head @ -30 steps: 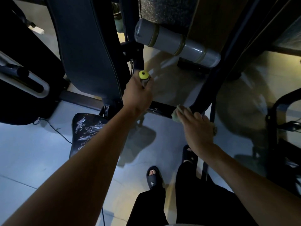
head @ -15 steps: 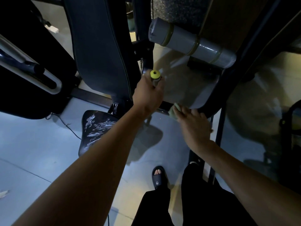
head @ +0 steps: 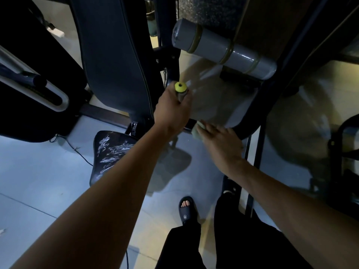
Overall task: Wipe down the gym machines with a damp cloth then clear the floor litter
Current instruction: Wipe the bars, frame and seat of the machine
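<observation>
My left hand is closed around a machine handle with a yellow-green end cap. My right hand presses a pale green cloth against the dark curved frame of the gym machine, low down near the floor. Most of the cloth is hidden under my fingers. A grey padded roller sticks out above both hands. The machine's dark backrest pad stands upright to the left, with a worn, scratched seat below it.
Another dark machine fills the left edge, with a thin cable trailing on the floor tiles. A small white scrap of litter lies at the far left. My sandalled foot stands below the hands. More black frame stands on the right.
My right hand has slid the cloth leftward along the curved frame toward my left hand. My left hand has kept its hold on the handle. The view shifted slightly left.
</observation>
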